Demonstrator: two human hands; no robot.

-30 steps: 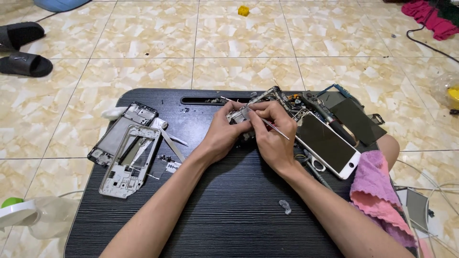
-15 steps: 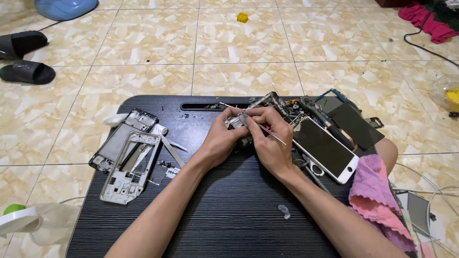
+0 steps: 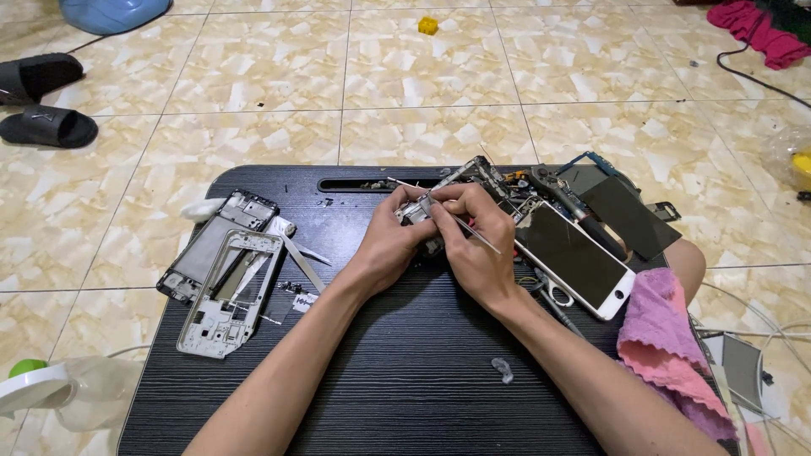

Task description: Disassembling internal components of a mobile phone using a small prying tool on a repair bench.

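Both forearms reach in from the bottom edge and meet over the back half of the dark tabletop point(image 3: 405, 380). The left hand point(image 3: 390, 241) curls around a small metal phone part point(image 3: 416, 211), fingers closed on it from the left and below. The right hand point(image 3: 473, 245) pinches thin tweezers point(image 3: 456, 221) between thumb and forefinger; one end runs out over the back of that hand and the other points into the part. The two hands touch each other, knuckles close together, and the part sits between them just in front of the long slot point(image 3: 372, 183) near the tabletop's far edge.

To the left, near that edge, lie a black phone frame point(image 3: 221, 245) and a silver phone frame point(image 3: 232, 295), overlapping, with a few loose screws point(image 3: 291, 287) just beside them. To the right, a white phone screen point(image 3: 579, 257) lies face up at an angle, touching a heap of parts and a screwdriver point(image 3: 574, 211); a dark panel point(image 3: 629, 215) hangs over the right edge. A pink cloth point(image 3: 667, 346) drapes over the person's knee at the right corner. The near middle of the tabletop holds only a small clear scrap point(image 3: 502, 369).

On the tiled floor point(image 3: 422, 84) beyond, two black sandals point(image 3: 42, 101) lie well apart from the work, and a small yellow object point(image 3: 428, 25) sits farther off.
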